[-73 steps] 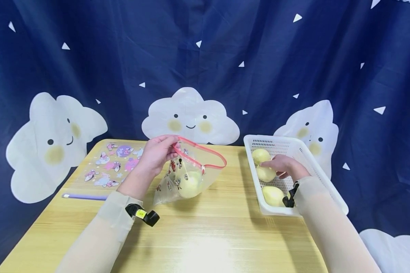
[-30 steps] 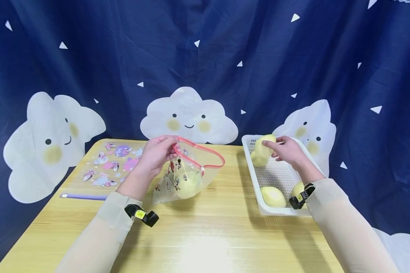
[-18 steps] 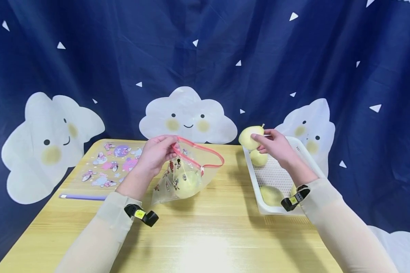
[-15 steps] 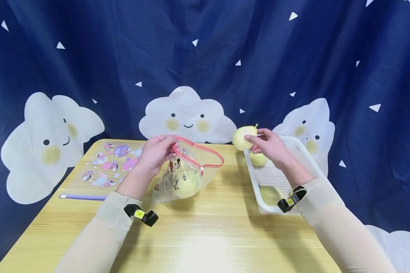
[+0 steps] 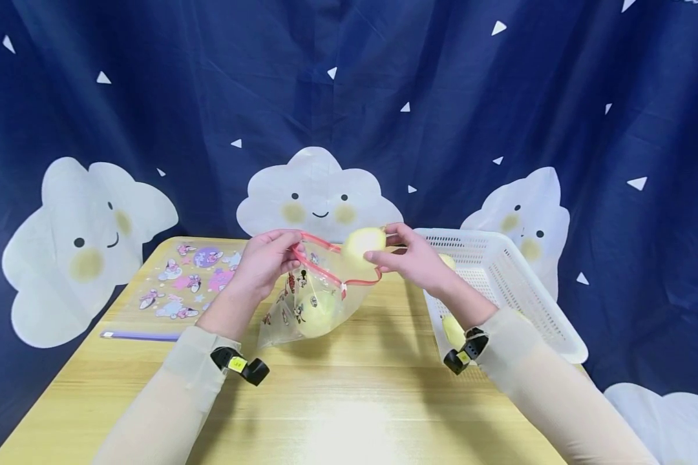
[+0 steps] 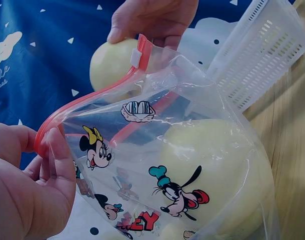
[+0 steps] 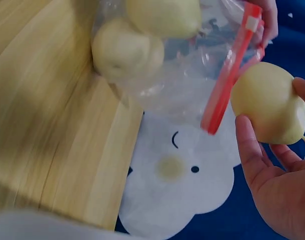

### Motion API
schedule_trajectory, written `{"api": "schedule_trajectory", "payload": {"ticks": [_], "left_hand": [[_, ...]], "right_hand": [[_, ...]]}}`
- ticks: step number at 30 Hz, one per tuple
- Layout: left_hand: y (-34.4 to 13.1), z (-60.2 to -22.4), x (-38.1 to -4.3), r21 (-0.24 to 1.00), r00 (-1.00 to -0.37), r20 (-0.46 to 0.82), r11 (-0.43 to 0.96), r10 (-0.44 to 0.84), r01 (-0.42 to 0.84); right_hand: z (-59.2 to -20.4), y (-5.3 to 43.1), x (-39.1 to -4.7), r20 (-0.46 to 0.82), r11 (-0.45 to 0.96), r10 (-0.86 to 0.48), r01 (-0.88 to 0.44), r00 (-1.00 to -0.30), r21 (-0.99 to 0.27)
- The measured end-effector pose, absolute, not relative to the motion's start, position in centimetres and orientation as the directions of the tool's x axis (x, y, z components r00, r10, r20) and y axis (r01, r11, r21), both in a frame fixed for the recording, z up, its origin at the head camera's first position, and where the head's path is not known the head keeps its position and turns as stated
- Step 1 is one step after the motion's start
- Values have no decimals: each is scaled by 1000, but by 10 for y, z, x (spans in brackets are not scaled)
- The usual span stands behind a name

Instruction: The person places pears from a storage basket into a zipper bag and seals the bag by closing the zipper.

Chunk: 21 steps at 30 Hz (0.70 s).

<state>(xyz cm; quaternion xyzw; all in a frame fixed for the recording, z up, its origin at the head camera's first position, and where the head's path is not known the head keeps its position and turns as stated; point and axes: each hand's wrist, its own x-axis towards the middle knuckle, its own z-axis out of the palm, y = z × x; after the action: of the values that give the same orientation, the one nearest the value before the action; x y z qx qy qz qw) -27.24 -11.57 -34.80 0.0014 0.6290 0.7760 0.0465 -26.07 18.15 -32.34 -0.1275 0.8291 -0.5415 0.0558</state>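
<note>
My left hand pinches the red zip edge of a clear zip bag printed with cartoon figures, and its mouth gapes toward the right. Pale yellow pears lie inside, low in the bag. At the mouth, my right hand holds another pear between thumb and fingers, its stem pointing back toward the palm. In the right wrist view this pear is right beside the red rim, outside the bag's body. The white zip slider sits on the red edge.
A white perforated basket stands at the right with pears in it, partly hidden by my right arm. A second printed bag with a purple zip lies flat on the wooden table at the left. A dark blue curtain hangs behind.
My right hand has picked a pear out of the basket and carried it left to the bag's mouth. My left hand keeps its pinch on the bag, hardly moving.
</note>
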Motion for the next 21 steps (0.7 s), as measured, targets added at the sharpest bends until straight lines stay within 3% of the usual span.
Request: {"api": "schedule_trajectory", "payload": {"ticks": [14,21], "left_hand": [[-114,-345,-271,978,-996,-42,-201,81,-58],[-116,-345,-271,979,-998,-34,-198,58,-45]], "right_hand": [[-333,149,-260,33,524,-291,-188,-956,-831],[-335,152,-259,45,347,-325,-164,-945,-924]]}}
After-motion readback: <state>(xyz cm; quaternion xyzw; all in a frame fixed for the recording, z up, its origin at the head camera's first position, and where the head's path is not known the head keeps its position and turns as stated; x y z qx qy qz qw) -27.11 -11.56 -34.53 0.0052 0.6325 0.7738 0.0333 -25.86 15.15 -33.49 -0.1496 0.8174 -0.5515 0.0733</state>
